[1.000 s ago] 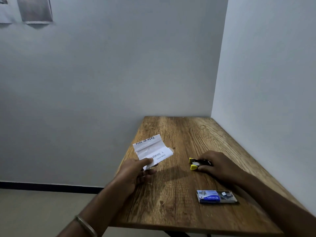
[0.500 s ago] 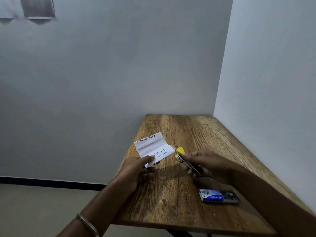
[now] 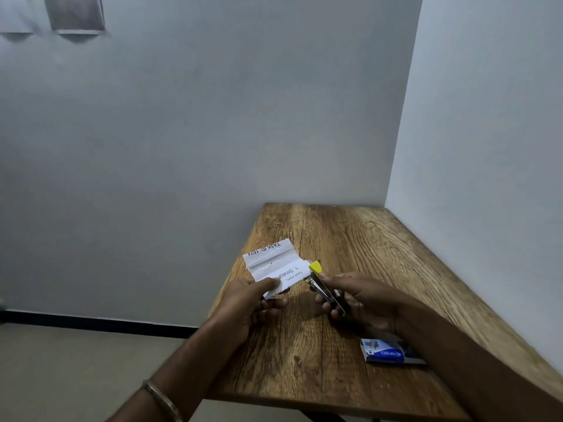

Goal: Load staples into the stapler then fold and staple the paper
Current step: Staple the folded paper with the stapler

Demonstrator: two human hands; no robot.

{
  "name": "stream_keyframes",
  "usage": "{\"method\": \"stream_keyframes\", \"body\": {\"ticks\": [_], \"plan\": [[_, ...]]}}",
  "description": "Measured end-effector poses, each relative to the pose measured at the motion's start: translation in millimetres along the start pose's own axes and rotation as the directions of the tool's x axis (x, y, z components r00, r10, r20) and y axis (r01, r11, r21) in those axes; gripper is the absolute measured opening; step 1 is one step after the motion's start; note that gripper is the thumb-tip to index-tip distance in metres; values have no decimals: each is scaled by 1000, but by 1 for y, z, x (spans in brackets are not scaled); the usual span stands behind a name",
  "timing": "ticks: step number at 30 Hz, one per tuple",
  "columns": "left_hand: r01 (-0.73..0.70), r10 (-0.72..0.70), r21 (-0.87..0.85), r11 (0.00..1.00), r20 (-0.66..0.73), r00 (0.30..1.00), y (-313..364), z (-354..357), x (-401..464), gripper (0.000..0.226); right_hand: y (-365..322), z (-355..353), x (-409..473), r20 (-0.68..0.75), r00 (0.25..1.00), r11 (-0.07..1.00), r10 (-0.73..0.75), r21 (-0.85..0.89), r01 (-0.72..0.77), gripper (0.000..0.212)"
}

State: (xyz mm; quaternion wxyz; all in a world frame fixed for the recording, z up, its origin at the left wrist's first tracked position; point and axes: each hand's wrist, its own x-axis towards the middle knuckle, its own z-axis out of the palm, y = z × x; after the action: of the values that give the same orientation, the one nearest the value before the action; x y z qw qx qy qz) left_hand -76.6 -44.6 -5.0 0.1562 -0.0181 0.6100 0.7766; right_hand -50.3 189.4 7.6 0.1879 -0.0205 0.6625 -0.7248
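Nearest, the staple box [image 3: 388,351] lies on the table [image 3: 350,239]. Further, the right hand [image 3: 362,300] grips the stapler [image 3: 323,284], lifted above the table, its yellow end beside the paper [image 3: 274,266], which the left hand [image 3: 253,303] pinches at its near edge.

The place looks like a plain, sparsely furnished room, perhaps a small office or study corner, though which cannot be told for certain. A wood-grain table [image 3: 350,345] is pushed into the corner where two bare, pale painted walls [image 3: 213,132] meet. Left of the table a beige floor [image 3: 76,367] runs up to a dark skirting strip [image 3: 91,321] at the wall's foot. High above and left of the table, two sheets [image 3: 76,13] hang on the wall; what they show is unreadable.
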Motion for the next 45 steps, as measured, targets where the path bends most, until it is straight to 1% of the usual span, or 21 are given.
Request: {"method": "stream_keyframes", "body": {"ticks": [2, 4, 6, 9, 13, 16, 19, 21, 26, 32, 45], "plan": [[-5, 5, 0, 1000, 3, 1000, 0, 1, -1, 23, 0, -1, -1, 25, 1000, 1000, -9, 14, 8, 61], [-18, 18, 16, 1000, 12, 1000, 0, 2, -2, 21, -1, -2, -1, 35, 999, 1000, -13, 16, 12, 57], [-39, 38, 44, 998, 19, 999, -1, 3, -3, 21, -1, -1, 0, 15, 1000, 1000, -12, 0, 12, 52], [-46, 43, 76, 996, 32, 999, -2, 4, -5, 22, -2, 3, 2, -28, 1000, 1000, -8, -27, 8, 50], [-35, 33, 97, 995, 31, 999, 0, 4, -6, 24, -3, 10, 4, -90, 995, 997, -29, -74, 22, 58], [-42, 38, 109, 993, 37, 999, -1, 5, -7, 24, -2, 14, 5, -104, 994, 998, -28, -62, 22, 64], [-40, 35, 105, 994, 43, 998, -1, 4, -7, 23, 0, 15, 6, -113, 994, 999, -9, -43, 4, 65], [-43, 38, 105, 994, 45, 998, -2, 4, -7, 22, 0, 15, 7, -125, 992, 999, 6, -34, -11, 62], [-54, 49, 104, 993, 49, 998, -3, 4, -6, 20, 3, 15, 12, -180, 982, 998, 55, 25, -52, 46], [-57, 53, 95, 994, 50, 997, -3, 3, -7, 16, 3, 19, 21, -243, 962, 993, 121, 42, -114, 39], [-77, 71, 111, 991, 58, 996, -4, 4, -6, 20, 2, 21, 21, -287, 947, 990, 142, 58, -130, 35]]}}
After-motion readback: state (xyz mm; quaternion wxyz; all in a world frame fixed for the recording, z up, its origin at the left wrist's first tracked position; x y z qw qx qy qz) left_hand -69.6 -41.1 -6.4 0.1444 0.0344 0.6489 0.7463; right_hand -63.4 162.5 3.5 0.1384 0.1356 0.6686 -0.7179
